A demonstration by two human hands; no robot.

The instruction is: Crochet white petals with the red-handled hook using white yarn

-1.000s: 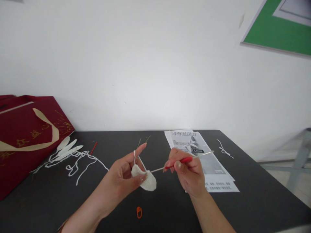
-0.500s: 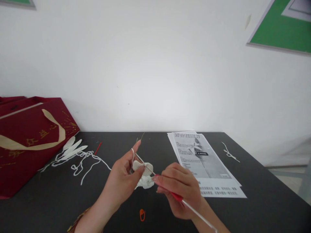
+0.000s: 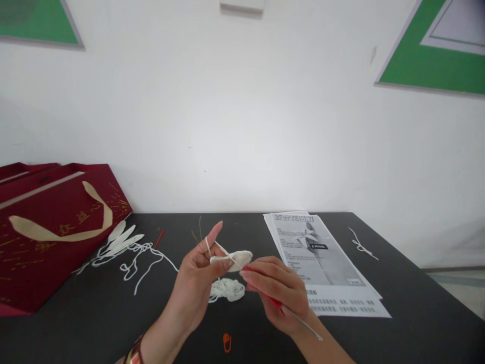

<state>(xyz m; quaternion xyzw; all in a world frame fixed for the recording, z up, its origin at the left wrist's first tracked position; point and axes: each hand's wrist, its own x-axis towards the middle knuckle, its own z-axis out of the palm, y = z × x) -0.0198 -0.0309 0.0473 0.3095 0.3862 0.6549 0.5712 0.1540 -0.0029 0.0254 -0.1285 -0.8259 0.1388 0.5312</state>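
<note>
My left hand [image 3: 197, 275] pinches a small white crocheted piece [image 3: 233, 260] between thumb and fingers, with white yarn looped over the raised index finger. My right hand [image 3: 278, 293] is closed round a crochet hook [image 3: 278, 305] with a red grip; its metal tip points into the white piece and its tail sticks out toward my wrist. A small bundle of white yarn [image 3: 227, 289] lies on the black table [image 3: 397, 313] just under both hands.
A dark red gift bag [image 3: 49, 232] lies at the left. Beside it lie white crocheted petals and loose yarn [image 3: 129, 247]. Printed instruction sheets [image 3: 322, 260] sit to the right. An orange stitch marker [image 3: 226, 342] lies near me, and a yarn scrap [image 3: 361, 245] at far right.
My right hand turned the hook round, from pointing left with its tail up and right to tip in the white piece and tail toward me. The hands lifted the piece off the yarn bundle.
</note>
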